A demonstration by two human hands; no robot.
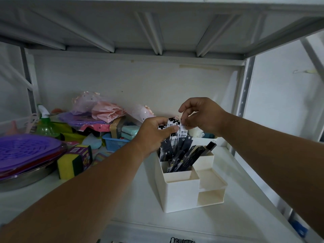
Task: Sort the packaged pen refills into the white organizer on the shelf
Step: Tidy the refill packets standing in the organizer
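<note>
A bundle of packaged pen refills [172, 137] is held upright over the rear compartment of the white organizer [182, 195], which stands on the shelf [245, 199] to the right of the household clutter. The lower ends of the packets are already inside that compartment; further packets lean in the compartment just in front of it.

The bundle is gripped by the left hand [154, 135], with the fingers curled round its upper part and the thumb laid across the front. The white header card of the rightmost packet is pinched from above by the right hand [198, 114] between thumb and forefinger; the remaining fingers are loosely curled.

Handling properties, as judged from appearance:

- Weight: the packets are thin sleeves and are expected to be very light.
- Stiffness: each sleeve is probably stiffened along its length by the refill inside, while the film around it is likely to flex.
- Surface: the film appears glossy, so packets may slide against one another when the grip is loosened.
- Fragility: little risk of breakage is expected, though bending should be avoided.

The printed header card at the top is recommended as the hold point for a single packet. A bundle is best clasped around its upper half, so that the lower ends can be guided into a compartment.
</note>
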